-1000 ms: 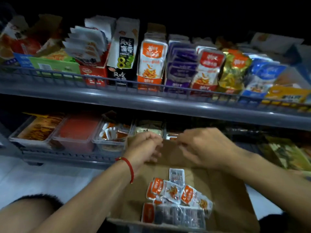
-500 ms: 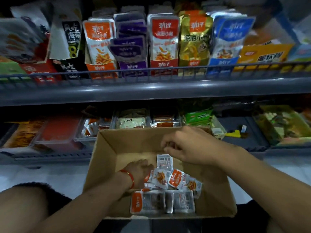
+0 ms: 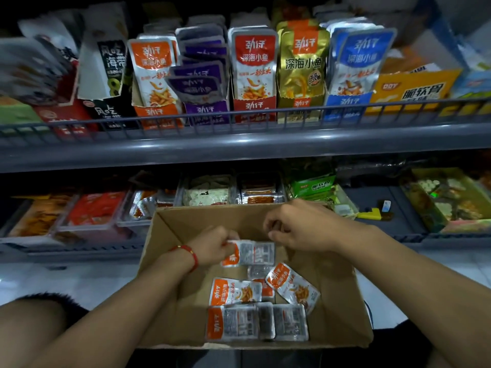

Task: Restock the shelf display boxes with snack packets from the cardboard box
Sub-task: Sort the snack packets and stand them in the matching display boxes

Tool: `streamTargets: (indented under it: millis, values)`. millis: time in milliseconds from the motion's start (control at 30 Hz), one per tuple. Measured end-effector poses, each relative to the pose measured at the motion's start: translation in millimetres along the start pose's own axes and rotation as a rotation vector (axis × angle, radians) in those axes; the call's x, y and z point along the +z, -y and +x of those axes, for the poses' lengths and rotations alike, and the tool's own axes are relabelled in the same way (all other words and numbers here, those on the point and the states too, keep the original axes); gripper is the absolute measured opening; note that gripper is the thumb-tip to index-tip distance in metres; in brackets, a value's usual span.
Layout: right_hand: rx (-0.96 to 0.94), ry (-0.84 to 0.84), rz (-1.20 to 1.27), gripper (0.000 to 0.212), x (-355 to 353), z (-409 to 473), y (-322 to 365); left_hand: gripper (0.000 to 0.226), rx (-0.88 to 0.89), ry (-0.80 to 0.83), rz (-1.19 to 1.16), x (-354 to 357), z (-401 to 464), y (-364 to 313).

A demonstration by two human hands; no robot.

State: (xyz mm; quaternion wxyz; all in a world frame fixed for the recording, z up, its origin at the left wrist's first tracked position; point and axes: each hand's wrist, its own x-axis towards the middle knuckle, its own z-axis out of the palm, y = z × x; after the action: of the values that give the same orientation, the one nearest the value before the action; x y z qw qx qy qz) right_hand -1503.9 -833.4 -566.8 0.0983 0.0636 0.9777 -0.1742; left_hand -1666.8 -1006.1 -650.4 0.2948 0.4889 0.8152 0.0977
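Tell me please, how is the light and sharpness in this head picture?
Head view: dim overall; the top corners fall to black; glare streaks the grey shelf edge; the far-left packets are smeared; wide-angle bending curves the shelf; the cardboard box and orange packets read sharp.

Both forearms come in from the bottom corners and angle toward the middle, bare all the way up. The left hand [image 3: 216, 245] sits lower, knuckles up, fingers curled under and pinching the end of a snack packet [image 3: 253, 253] that sticks out to the right of it. There's a red string bracelet [image 3: 190, 254] around the left wrist. The right hand [image 3: 303, 227] is a bit higher and further forward, back of the hand facing up, wrist bent slightly inward. Its fingers [image 3: 271, 224] are curled loosely with the tips pointing left; can't really tell whether they've got anything in them. The two hands are close together but not touching.
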Motion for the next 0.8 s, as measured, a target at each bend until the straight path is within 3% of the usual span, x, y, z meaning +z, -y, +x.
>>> streamTargets:
  millis: [133,200,300,400,467,500,567,667,800]
  values:
    - [0.07,0.003,0.069,0.028,1.6,3.3,1.4,0.019,0.186,-0.155,-0.058,-32.6,-22.4,-17.6]
    - [0.17,-0.037,0.34,0.038,-1.6,6.2,6.2,0.018,0.31,-0.256,-0.11,-42.3,-34.9,-22.8]
    - [0.35,0.029,0.907,0.03,-5.1,8.1,17.7,0.025,0.418,-0.372,-0.25,-51.9,-50.1,-30.7]
    - [0.298,-0.01,1.154,0.021,-6.4,6.7,26.2,0.033,0.388,-0.447,-0.471,-58.5,-59.4,-41.7]
    - [0.293,-0.147,1.29,0.026,-8.4,6.4,27.6,0.037,0.276,-0.516,-0.827,-59.8,-63.8,-49.6]
    - [0.292,-0.223,1.331,0.028,-10.0,6.6,28.6,0.033,0.159,-0.502,-1.098,-60.3,-68.5,-54.1]
    - [0.283,-0.382,1.321,0.03,-12.4,5.4,32.6,0.023,-0.047,-0.286,-1.506,-60.3,-77.8,-62.5]
    - [0.31,-0.573,1.286,0.026,-14.2,0.7,39.2,0.035,-0.026,-0.049,-1.458,-55.4,-86.9,-63.4]
    - [0.345,-0.628,1.276,0.027,-18.0,-7.7,44.2,0.034,-0.045,-0.208,-1.39,-59.6,-91.6,-61.0]
